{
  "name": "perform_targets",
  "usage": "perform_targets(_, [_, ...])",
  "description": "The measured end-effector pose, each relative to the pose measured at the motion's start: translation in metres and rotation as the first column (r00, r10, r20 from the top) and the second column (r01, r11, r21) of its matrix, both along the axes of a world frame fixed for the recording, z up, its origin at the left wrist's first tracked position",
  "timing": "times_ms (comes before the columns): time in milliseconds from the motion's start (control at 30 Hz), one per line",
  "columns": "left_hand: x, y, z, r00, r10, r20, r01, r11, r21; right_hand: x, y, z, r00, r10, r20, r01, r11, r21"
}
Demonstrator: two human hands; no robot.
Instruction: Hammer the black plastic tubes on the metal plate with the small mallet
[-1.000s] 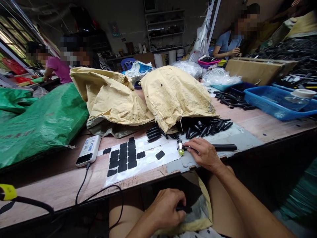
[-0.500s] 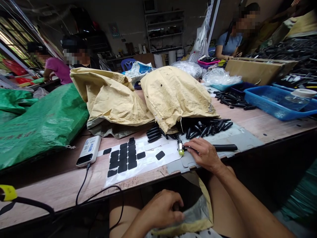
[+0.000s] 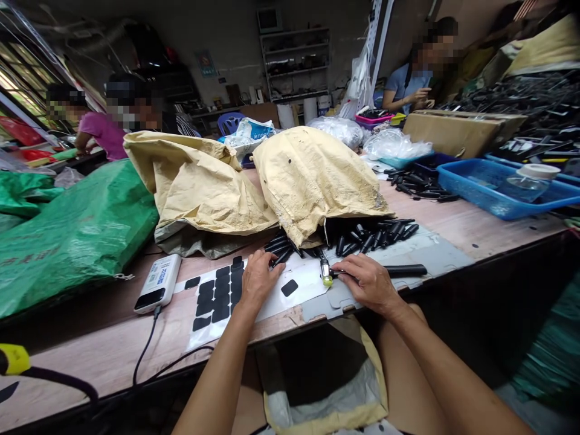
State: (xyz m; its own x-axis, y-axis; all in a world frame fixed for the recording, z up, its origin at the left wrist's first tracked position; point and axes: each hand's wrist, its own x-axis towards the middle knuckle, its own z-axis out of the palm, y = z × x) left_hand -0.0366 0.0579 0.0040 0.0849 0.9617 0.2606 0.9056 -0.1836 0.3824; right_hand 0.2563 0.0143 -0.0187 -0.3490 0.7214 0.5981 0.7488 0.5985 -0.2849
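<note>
My right hand [image 3: 369, 283] is closed round the shaft of a hammer [image 3: 405, 270] lying on the grey board. Its shiny metal head with a yellow-green tip [image 3: 326, 275] points left, and its black grip sticks out to the right. My left hand [image 3: 259, 279] rests over the white sheet, thumb and fingers apart, fingertips at the left end of a pile of black tubular pieces [image 3: 376, 238]. Whether a piece is between them is partly hidden. Beneath my left wrist lies the sheet with rows of black rounded squares [image 3: 214, 299]; one loose square [image 3: 289, 287] lies between my hands.
Two tan sacks [image 3: 317, 181] cover part of the pile behind. A white power bank [image 3: 158, 283] with a cable stands left, near a green sack [image 3: 81, 229]. On the right is a blue basket [image 3: 498, 199]. An open sack [image 3: 380, 386] hangs at my lap. Other people sit beyond.
My left hand has risen from above the open sack at my lap to the black tubular pieces on the table. My right hand stays on the hammer.
</note>
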Motion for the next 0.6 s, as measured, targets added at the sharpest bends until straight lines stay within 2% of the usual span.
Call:
perform_targets(67, [0.004, -0.009, 0.002, 0.998, -0.02, 0.06, 0.021, 1.0, -0.019, 0.001, 0.001, -0.001, 1.0, 0.003, -0.003, -0.003, 1.0, -0.004])
perform_targets(200, [0.016, -0.037, 0.009, 0.963, -0.147, 0.227, 0.164, 0.985, -0.06, 0.002, 0.0, -0.002, 1.0, 0.017, 0.004, -0.017, 1.0, -0.003])
perform_targets(300, [0.027, -0.053, 0.008, 0.933, -0.193, 0.303, 0.23, 0.969, -0.09, 0.001, -0.002, 0.0, 1.0, 0.028, -0.006, -0.028, 0.999, 0.024])
perform_targets(500, [0.035, -0.057, -0.004, 0.922, -0.242, 0.302, 0.265, 0.964, -0.037, 0.002, -0.006, 0.005, 0.998, 0.028, -0.064, -0.02, 0.992, 0.127])
perform_targets(600, [0.033, -0.056, -0.005, 0.914, -0.253, 0.318, 0.28, 0.959, -0.043, 0.001, -0.008, 0.013, 0.994, 0.053, -0.098, -0.039, 0.989, 0.14])
